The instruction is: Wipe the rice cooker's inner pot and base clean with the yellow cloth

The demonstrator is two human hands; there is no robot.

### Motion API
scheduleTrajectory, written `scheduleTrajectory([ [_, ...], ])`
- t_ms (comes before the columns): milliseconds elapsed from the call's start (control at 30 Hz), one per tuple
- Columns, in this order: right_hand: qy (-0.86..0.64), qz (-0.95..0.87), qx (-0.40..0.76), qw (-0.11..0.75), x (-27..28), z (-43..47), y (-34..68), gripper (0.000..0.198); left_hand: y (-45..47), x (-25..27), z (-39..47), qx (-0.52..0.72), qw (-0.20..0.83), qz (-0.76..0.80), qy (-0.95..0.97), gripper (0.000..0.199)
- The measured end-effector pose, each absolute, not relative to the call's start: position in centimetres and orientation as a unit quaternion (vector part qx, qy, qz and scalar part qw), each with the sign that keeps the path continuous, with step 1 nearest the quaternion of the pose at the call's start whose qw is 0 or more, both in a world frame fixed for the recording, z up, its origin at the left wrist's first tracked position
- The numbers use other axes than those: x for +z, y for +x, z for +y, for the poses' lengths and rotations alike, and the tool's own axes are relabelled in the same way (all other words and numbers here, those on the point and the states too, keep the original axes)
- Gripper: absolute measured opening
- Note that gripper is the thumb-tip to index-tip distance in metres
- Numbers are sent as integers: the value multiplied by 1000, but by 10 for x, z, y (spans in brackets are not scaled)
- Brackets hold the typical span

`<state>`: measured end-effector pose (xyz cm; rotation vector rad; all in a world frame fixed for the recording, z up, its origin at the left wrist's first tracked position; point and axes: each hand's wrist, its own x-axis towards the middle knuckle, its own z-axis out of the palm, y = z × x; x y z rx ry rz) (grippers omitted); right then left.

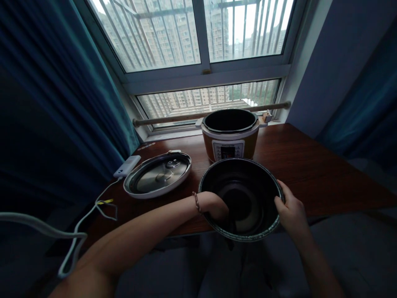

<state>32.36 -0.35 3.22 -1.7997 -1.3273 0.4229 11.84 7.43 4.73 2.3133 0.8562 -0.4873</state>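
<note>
A dark cooker inner pot (242,178) with a speckled rim is tilted towards me at the table's front edge. My right hand (290,207) grips its right rim, thumb inside and fingers round the outer wall. Over the left rim, my left hand (216,206) reaches down into the pot. Its fingers are lost in the dark interior, so I cannot see whether they hold anything. Behind the pot stands an electric cooker (206,145) with a front control panel and a dark open top. To the left lies the cooker's lid (161,178), its metal inner side facing up.
The wooden table (297,165) stands against a barred window (161,45). At its left edge lies a white power strip (127,165), and a white cable (83,221) hangs down from there. Blue curtains (71,82) flank the window.
</note>
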Motion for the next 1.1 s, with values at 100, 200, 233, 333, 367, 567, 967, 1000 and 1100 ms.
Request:
scheduleTrajectory([
  [100,-722,-535,166,407,31,-3,324,53,113,78,73,-240,324,254,879,27],
  [200,-728,-542,163,387,27,-2,327,54,100,111,63,-198,284,209,915,32],
  [233,-727,-549,159,381,26,-1,328,54,94,119,57,-166,259,214,927,29],
  [333,-715,-585,121,363,25,1,332,54,81,131,36,-54,189,292,936,16],
  [367,-712,-594,100,361,27,1,331,56,78,129,29,-23,173,326,929,14],
  [567,-596,-703,127,367,77,-8,298,59,78,94,-3,118,149,458,868,16],
  [967,-391,-733,556,-5,87,28,232,34,38,82,-11,401,333,517,679,35],
  [1000,-397,-721,567,-34,89,33,232,29,36,79,-6,402,330,518,679,36],
  [1100,-389,-726,547,-149,93,50,236,13,36,67,4,369,308,528,700,33],
])
